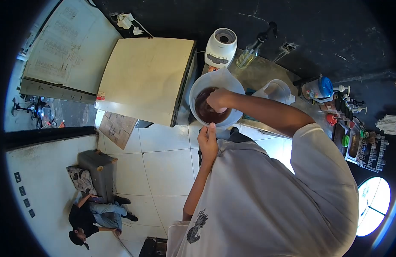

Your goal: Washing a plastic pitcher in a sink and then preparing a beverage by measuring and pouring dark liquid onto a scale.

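A large translucent white plastic pitcher (234, 83) with a spout holds dark reddish-brown liquid (202, 106). It is at the counter's edge, close in front of my body. My right hand (220, 100) reaches down inside it, fingers hidden in the liquid or by the hand itself. On the near rim, my left hand (208, 139) grips the pitcher, thumb upward and fingers curled. A smaller clear plastic jug (276, 90) lies just beyond my right forearm. Behind the pitcher stands a white blender base (221, 48), beside a glass bottle (248, 56) with a black top.
A cream-topped appliance (146, 80) adjoins the counter (265, 69) at left. Pump bottles (346, 107), a blue-lidded container (323, 88) and a dish rack (374, 154) are at right. Cardboard (117, 127) lies on the floor. Another person (85, 215) sits by the left wall.
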Motion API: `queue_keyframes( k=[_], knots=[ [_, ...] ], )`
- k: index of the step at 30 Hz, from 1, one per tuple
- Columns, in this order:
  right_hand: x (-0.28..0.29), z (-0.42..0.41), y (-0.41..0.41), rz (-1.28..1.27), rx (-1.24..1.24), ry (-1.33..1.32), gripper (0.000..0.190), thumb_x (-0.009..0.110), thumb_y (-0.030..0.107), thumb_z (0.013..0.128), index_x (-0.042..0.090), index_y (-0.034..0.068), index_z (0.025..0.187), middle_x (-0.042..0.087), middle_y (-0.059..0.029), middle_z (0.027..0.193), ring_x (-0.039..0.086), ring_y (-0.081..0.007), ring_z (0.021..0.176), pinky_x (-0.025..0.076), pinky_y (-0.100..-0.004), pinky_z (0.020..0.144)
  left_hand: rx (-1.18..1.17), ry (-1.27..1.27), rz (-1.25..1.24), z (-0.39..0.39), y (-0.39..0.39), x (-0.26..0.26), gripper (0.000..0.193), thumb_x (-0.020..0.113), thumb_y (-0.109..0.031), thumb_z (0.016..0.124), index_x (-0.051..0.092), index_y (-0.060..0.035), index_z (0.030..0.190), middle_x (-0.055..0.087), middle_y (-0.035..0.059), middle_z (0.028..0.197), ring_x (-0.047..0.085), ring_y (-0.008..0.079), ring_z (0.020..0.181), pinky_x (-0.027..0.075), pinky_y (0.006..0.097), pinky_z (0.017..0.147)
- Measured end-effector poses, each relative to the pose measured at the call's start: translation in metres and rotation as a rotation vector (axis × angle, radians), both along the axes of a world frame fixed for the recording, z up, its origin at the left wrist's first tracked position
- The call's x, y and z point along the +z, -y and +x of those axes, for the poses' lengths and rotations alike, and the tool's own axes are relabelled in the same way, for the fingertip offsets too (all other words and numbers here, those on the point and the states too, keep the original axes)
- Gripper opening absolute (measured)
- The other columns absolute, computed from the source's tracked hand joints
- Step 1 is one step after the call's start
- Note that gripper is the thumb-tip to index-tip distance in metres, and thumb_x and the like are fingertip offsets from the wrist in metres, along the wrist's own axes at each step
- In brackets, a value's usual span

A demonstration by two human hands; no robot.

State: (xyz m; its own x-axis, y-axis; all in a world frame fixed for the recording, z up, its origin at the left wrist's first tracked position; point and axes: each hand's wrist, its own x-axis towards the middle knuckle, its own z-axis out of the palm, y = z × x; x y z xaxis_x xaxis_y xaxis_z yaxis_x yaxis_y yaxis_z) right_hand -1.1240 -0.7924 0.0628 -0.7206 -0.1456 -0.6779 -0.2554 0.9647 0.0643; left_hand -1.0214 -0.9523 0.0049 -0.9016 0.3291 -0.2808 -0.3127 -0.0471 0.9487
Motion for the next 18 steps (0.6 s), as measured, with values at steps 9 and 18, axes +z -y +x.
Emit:
queue_keyframes(
  k=[9, 18],
  knots=[
    [-0.005, -0.001, -0.005, -0.146, -0.09, -0.03, 0.021, 0.067, 0.008, 0.064, 0.07, 0.001, 0.084, 0.068, -0.0179, 0.088, 0.067, -0.0303, 0.084, 0.054, -0.039, 0.065, -0.005, -0.027, -0.005, -0.002, -0.003, 0.005, 0.037, 0.052, -0.032, 0.095, 0.045, -0.0058, 0.069, 0.041, -0.0034, 0.064, 0.034, 0.0047, 0.059, 0.028, 0.021, 0.052],
    [-0.004, -0.009, -0.006, -0.275, -0.149, 0.034, 0.019, 0.066, 0.008, 0.067, 0.07, 0.002, 0.085, 0.068, -0.0167, 0.084, 0.067, -0.0286, 0.082, 0.054, -0.0395, 0.067, 0.038, -0.038, -0.02, -0.002, -0.002, -0.003, 0.04, 0.053, -0.03, 0.094, 0.044, -0.0017, 0.068, 0.036, -0.003, 0.06, 0.031, 0.0065, 0.059, 0.026, 0.0253, 0.051]
  ],
)
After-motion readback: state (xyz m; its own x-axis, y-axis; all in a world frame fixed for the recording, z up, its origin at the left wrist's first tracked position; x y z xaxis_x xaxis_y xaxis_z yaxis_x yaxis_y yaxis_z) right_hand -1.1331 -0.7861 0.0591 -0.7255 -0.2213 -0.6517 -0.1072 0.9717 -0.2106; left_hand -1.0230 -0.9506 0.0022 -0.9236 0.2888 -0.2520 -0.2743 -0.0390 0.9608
